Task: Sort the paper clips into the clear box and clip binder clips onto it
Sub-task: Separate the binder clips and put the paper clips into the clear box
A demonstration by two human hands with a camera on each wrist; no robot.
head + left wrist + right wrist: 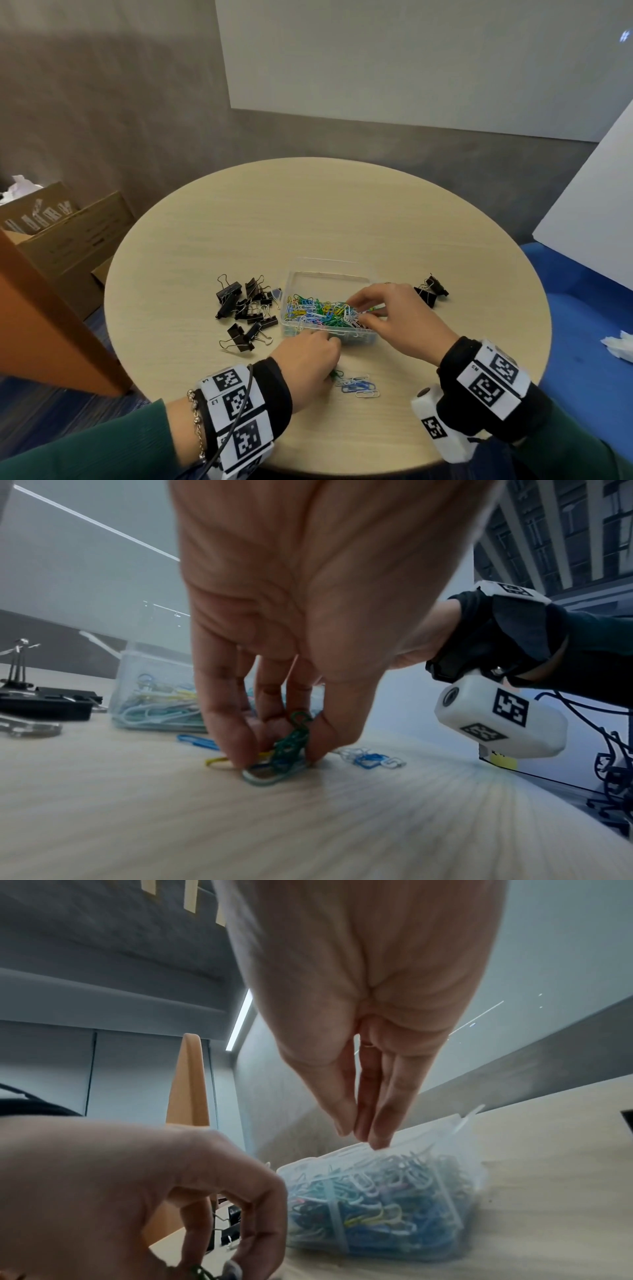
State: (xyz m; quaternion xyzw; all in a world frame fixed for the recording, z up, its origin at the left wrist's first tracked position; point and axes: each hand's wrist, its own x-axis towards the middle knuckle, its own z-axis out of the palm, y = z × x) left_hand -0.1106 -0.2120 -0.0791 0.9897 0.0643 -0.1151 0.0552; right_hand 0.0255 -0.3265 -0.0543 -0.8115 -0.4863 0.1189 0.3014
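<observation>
A clear box (pixel 325 272) holding a heap of coloured paper clips (pixel 318 310) stands mid-table. My left hand (pixel 308 356) is down on the table just in front of it, fingertips pinching a small bunch of green and other paper clips (pixel 291 739). A few blue and white loose clips (pixel 358 385) lie right of that hand. My right hand (pixel 356 311) hovers over the box's near right corner (pixel 377 1204), fingers (pixel 380 1123) straight with tips close together; I see no clip between them. Black binder clips (pixel 246 305) lie in a pile left of the box, two more binder clips (pixel 431 289) to its right.
The round wooden table (pixel 308 212) ends close to my wrists. Cardboard boxes (pixel 61 233) and an orange panel (pixel 51 325) stand to the left. A blue seat (pixel 589 325) with a crumpled tissue (pixel 620 344) and a white board (pixel 599 205) are on the right.
</observation>
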